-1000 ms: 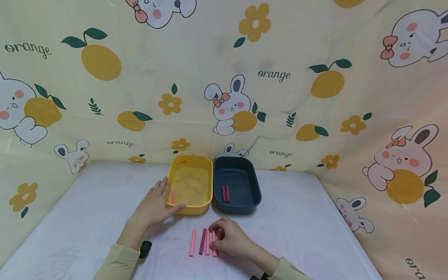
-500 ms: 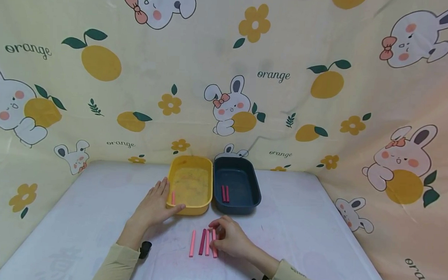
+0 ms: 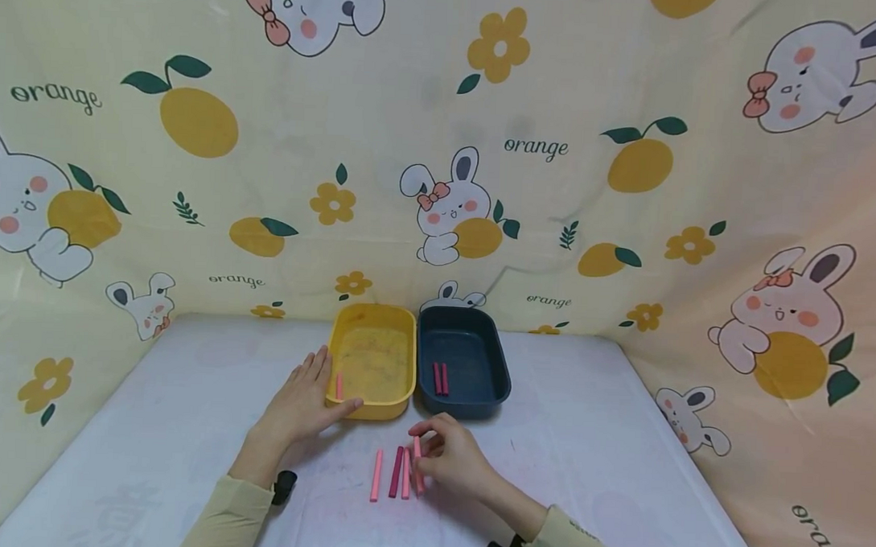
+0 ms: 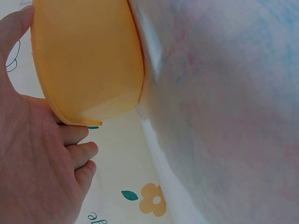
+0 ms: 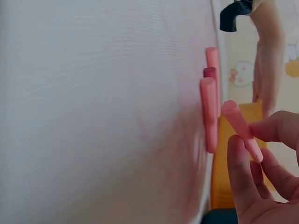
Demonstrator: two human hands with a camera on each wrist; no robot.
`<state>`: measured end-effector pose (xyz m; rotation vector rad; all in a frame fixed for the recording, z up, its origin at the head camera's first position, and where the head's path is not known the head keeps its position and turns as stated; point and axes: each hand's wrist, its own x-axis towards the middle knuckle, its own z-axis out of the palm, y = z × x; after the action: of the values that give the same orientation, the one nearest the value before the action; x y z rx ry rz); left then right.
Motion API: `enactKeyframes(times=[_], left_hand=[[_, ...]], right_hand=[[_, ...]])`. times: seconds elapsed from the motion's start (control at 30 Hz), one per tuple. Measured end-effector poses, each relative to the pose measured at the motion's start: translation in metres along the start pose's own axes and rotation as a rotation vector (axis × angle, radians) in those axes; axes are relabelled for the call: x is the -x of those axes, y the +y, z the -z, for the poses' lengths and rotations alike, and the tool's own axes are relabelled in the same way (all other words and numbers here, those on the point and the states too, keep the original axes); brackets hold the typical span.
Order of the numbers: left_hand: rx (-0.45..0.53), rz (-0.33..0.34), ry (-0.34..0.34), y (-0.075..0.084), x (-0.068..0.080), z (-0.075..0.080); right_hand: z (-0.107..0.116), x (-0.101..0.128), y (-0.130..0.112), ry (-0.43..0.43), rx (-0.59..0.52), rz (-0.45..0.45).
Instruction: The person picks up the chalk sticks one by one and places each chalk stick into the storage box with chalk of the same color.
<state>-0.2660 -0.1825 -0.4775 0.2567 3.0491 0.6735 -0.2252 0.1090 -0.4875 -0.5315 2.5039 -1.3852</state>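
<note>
My right hand (image 3: 432, 452) pinches a light pink stick (image 3: 418, 459) between thumb and fingers, and in the right wrist view this stick (image 5: 238, 126) is tilted up off the white table. Three more sticks lie side by side just to its left: a light pink one (image 3: 376, 474), a dark pink one (image 3: 396, 471) and another light pink one (image 3: 405, 475). My left hand (image 3: 305, 398) rests with straight fingers against the near left corner of the yellow bin (image 3: 406, 361), thumb along its front wall. One pink stick (image 3: 339, 385) lies inside that bin.
A dark blue bin (image 3: 496, 372) stands touching the yellow bin's right side and holds two dark pink sticks (image 3: 441, 378). The white table (image 3: 606, 440) is walled on three sides by a cloth backdrop (image 3: 442, 145) printed with rabbits and oranges.
My right hand has closed on the rightmost light pink stick and raised it slightly off the table. The left hand and both bins have stayed put.
</note>
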Motion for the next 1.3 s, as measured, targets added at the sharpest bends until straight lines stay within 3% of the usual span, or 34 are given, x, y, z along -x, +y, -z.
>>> enactKeyframes(times=[0.37, 0.67, 1.1, 1.3], left_hand=[[-0.008, -0.012, 0.005, -0.001, 0.000, 0.001], [-0.014, -0.022, -0.001, -0.002, 0.000, 0.001], [-0.012, -0.026, 0.008, -0.001, 0.001, 0.003], [-0.010, -0.028, 0.003, 0.000, 0.003, 0.005]], right_hand=[[0.005, -0.007, -0.012, 0.150, -0.108, 0.128], [0.006, -0.021, -0.023, 0.244, -0.175, 0.135], [0.001, -0.054, -0.035, 0.313, -0.221, 0.204], [-0.004, -0.066, -0.056, 0.316, -0.272, 0.219]])
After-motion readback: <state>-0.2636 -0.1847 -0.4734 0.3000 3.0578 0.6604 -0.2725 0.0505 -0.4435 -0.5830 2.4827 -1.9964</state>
